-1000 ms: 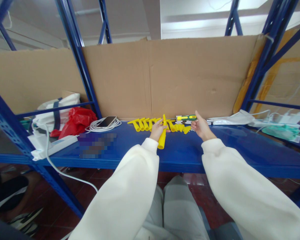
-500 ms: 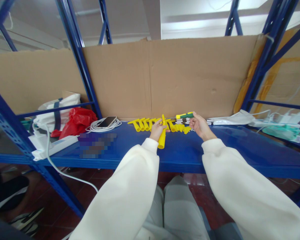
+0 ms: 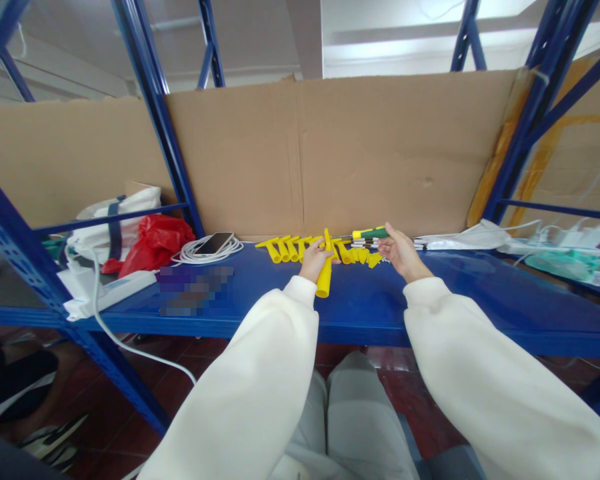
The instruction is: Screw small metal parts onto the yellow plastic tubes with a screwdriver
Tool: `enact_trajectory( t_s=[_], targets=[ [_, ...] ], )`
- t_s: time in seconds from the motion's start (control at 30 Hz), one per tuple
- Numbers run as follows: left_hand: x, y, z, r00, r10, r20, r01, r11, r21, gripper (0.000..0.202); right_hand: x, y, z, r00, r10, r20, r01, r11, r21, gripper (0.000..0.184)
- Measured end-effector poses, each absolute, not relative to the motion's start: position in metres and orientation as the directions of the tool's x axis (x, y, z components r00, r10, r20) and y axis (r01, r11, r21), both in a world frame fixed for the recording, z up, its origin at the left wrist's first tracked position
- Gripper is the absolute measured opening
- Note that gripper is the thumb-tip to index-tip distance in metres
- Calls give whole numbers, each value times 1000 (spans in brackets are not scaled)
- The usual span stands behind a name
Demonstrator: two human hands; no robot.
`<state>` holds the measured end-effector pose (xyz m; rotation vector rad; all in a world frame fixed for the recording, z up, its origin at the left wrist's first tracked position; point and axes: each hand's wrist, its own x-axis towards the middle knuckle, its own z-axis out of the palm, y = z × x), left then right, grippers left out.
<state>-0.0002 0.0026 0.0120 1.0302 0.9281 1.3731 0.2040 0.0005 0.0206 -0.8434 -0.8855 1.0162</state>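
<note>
My left hand (image 3: 313, 260) is closed around a yellow plastic handle-shaped part (image 3: 324, 281), its round hollow end tilted toward me. In my right hand (image 3: 400, 252) is a screwdriver (image 3: 370, 233) with a green and yellow handle, lying nearly level. Its shaft points left at the upper part of the yellow piece; whether the tip touches it I cannot tell. Behind my left hand, several similar yellow parts (image 3: 283, 250) lie in a row. Small yellow pieces (image 3: 363, 256) are between the two hands, close to a stack of thin white and dark strips (image 3: 363, 244).
On the left are a coiled white cable (image 3: 185, 255), a phone (image 3: 215, 244), a red plastic bag (image 3: 157, 240) and a power strip (image 3: 115, 292). Cardboard (image 3: 360, 153) stands along the back of the blue shelf (image 3: 460, 287). White plastic packaging (image 3: 467, 237) lies to the right.
Hardly anything differs. The screwdriver and my right hand have shifted very slightly; my left hand still holds the yellow part in the same place.
</note>
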Motion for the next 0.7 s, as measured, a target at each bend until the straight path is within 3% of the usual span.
enact_trajectory(
  t_s=[0.4, 0.7],
  targets=[
    [-1, 16, 0, -175, 974, 142, -186, -174, 967, 78, 205, 6, 19, 415, 906, 81, -318, 227, -921, 30],
    [-2, 40, -20, -162, 897, 411, 154, -388, 909, 54, 198, 3, 13, 262, 965, -30, -66, -13, -998, 20]
  ],
)
